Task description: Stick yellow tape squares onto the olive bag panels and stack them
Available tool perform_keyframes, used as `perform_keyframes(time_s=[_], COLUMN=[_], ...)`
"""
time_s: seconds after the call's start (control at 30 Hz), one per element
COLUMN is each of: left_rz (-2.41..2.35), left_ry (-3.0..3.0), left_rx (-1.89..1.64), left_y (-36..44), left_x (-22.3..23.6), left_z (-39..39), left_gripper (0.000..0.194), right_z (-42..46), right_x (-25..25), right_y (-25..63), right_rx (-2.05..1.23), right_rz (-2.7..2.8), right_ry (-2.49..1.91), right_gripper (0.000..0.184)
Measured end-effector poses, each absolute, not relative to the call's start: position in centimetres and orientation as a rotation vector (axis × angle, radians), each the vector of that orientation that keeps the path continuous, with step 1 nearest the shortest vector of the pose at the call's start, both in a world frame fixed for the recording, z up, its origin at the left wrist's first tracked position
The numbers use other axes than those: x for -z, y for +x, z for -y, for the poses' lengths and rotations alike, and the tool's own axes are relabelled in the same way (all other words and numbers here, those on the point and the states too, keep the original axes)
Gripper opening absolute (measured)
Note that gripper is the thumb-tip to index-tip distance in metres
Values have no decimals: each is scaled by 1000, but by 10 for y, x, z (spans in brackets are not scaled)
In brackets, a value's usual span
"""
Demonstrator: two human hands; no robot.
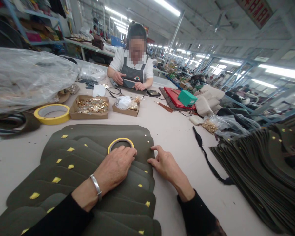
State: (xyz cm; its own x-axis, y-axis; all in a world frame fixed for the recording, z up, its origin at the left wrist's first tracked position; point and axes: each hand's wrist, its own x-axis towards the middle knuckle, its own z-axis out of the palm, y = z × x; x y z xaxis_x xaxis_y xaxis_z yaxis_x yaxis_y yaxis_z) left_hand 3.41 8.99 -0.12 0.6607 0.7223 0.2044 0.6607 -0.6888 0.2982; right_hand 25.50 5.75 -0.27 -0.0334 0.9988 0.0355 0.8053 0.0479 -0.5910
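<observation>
Dark olive panels (pixel 127 209) lie overlapped on the table in front of me, with small yellow tape pieces (pixel 71 167) stuck along both sides. My left hand (pixel 116 165) is closed on the near side of a roll of yellow tape (pixel 120 140), which rests on the upper panels. Its fingertips are partly hidden behind the knuckles. At the right edge of the upper panels is my right hand (pixel 166 164), its thumb and index finger apart and at the panel edge. Nothing shows between them.
A larger yellow tape roll (pixel 52 114) stands beside a cardboard box of gold metal pieces (pixel 89 107). A second small box (pixel 126 106) holds plastic bags. Stacked olive panels (pixel 250 173) and a black strap (pixel 208 160) lie right. A co-worker (pixel 135 62) sits opposite, handling a dark piece.
</observation>
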Motion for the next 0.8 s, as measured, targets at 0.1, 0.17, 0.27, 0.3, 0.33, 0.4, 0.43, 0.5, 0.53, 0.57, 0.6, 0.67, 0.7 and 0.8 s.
perform_keyframes(time_s=[0.1,0.17,0.27,0.3,0.33,0.4,0.43,0.5,0.53,0.57,0.6,0.67,0.7,0.8], left_rz=[-1149,-1155,-1129,-1109,-1088,-1042,-1024,-1009,-1007,-1004,-1001,-993,-993,-1012], left_ry=[2697,2700,2674,2660,2646,2628,2626,2629,2632,2636,2640,2640,2635,2603], left_rx=[-436,-444,-498,-524,-553,-610,-639,-672,-678,-679,-681,-683,-686,-687], left_y=[34,34,33,33,33,32,32,32,32,32,32,32,31,30], left_x=[2,2,3,4,4,3,3,2,2,2,2,3,4,5], left_z=[-90,-91,-92,-92,-92,-92,-91,-90,-90,-90,-90,-90,-90,-90], left_gripper=[16,16,17,18,18,19,19,20,20,20,21,21,21,20], right_z=[-53,-50,-48,-49,-49,-51,-51,-52,-52,-52,-52,-52,-52,-54], right_x=[3,4,7,8,9,11,11,11,10,10,9,9,9,8], right_y=[263,266,263,261,258,251,247,241,238,236,234,234,235,243], right_rx=[-561,-516,-419,-401,-393,-400,-408,-400,-377,-346,-315,-287,-298,-404], right_rz=[1876,1957,2108,2124,2116,2047,2006,1963,1964,1977,1995,2023,2025,1978], right_ry=[-1699,-1605,-1561,-1590,-1641,-1773,-1835,-1919,-1939,-1950,-1955,-1953,-1944,-1885], right_gripper=[12,9,13,14,13,13,13,14,15,15,15,15,15,15])
